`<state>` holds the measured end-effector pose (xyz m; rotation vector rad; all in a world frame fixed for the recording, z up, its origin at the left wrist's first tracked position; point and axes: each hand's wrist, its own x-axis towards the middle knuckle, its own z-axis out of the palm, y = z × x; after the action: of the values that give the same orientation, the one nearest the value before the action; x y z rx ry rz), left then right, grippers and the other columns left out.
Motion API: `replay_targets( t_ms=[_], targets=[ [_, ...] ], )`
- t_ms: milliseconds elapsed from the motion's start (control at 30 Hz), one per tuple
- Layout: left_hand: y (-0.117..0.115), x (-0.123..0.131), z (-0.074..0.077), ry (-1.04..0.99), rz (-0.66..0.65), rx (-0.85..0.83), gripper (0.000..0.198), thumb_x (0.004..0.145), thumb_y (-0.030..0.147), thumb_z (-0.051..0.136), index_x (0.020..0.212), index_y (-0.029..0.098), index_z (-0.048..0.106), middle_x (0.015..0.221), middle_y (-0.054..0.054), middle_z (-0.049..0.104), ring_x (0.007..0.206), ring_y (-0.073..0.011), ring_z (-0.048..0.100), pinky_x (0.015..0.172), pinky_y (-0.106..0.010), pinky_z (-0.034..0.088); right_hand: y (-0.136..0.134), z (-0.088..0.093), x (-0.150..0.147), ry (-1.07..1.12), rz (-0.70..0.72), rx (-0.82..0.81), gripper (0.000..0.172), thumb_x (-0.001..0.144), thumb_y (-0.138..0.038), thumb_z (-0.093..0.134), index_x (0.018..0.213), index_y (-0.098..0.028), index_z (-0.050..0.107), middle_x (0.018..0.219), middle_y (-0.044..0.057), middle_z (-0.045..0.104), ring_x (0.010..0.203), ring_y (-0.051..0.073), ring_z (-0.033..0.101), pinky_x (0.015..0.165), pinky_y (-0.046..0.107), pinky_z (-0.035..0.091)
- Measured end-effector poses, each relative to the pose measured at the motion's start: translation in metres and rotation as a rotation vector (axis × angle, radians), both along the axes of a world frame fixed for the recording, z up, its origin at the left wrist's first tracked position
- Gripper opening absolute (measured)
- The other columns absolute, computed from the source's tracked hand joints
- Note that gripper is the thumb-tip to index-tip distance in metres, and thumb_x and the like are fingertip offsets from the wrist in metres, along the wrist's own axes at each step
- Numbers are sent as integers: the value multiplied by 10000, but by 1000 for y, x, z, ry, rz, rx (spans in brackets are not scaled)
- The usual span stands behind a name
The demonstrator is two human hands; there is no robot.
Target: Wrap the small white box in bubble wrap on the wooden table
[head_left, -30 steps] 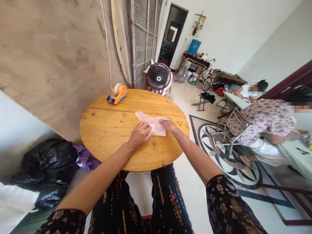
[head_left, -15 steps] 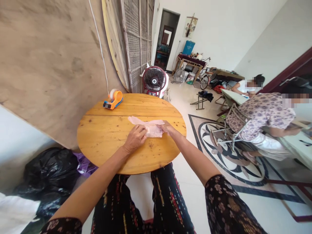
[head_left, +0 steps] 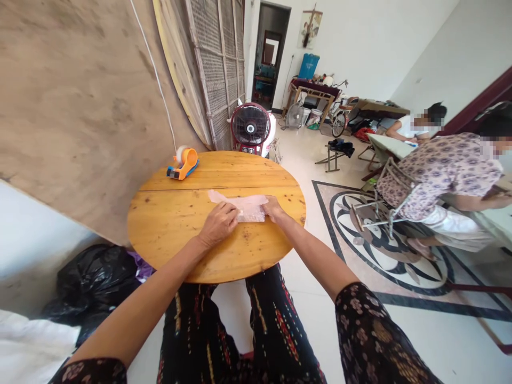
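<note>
A small sheet of pink bubble wrap (head_left: 251, 209) lies over the middle of the round wooden table (head_left: 172, 224), its upper edge standing up in a loose flap. My left hand (head_left: 219, 223) has its fingers curled closed on the left side of the wrap. At the right end, my right hand (head_left: 272, 208) grips the wrap, with some of its fingers hidden behind or under the pink sheet. Whether anything is wrapped inside cannot be made out.
An orange and blue tape dispenser (head_left: 184, 163) stands at the table's far left. Behind the table is a dark red fan (head_left: 250, 128). Black plastic bags (head_left: 96, 277) lie on the left. Two people (head_left: 444, 170) sit working at tables to the right.
The view has shifted slightly. Both hands keep their hold on the pink bubble wrap, and it has hardly changed shape.
</note>
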<state>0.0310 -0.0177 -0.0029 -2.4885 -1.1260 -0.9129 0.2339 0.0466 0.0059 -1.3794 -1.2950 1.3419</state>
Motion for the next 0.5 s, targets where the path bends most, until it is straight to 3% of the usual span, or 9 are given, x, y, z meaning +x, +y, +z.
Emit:
replay_targets(
  t_ms=[200,300,500],
  targets=[
    [6,-4,8,143,-13,-29,323,866,149,485,1149,160,641,886,-114,634,853,-240,544,809,-369,466,-6,8,16,4,153,-98,127,715,-267,642,750,-146,625,563,-2,581,501,112,537,480,217,468],
    [8,-3,17,253,-21,-59,313,838,143,514,1113,176,659,908,-113,633,861,-246,534,814,-374,456,-10,13,16,-20,203,-93,183,700,-307,702,750,-146,630,523,-23,540,460,103,485,422,213,413],
    [7,6,38,397,-9,-149,275,797,101,524,1014,164,682,889,-123,604,893,-267,535,787,-378,461,-8,22,8,-104,175,-81,131,654,-197,714,668,-155,590,481,-46,518,431,93,442,403,218,324]
  ],
)
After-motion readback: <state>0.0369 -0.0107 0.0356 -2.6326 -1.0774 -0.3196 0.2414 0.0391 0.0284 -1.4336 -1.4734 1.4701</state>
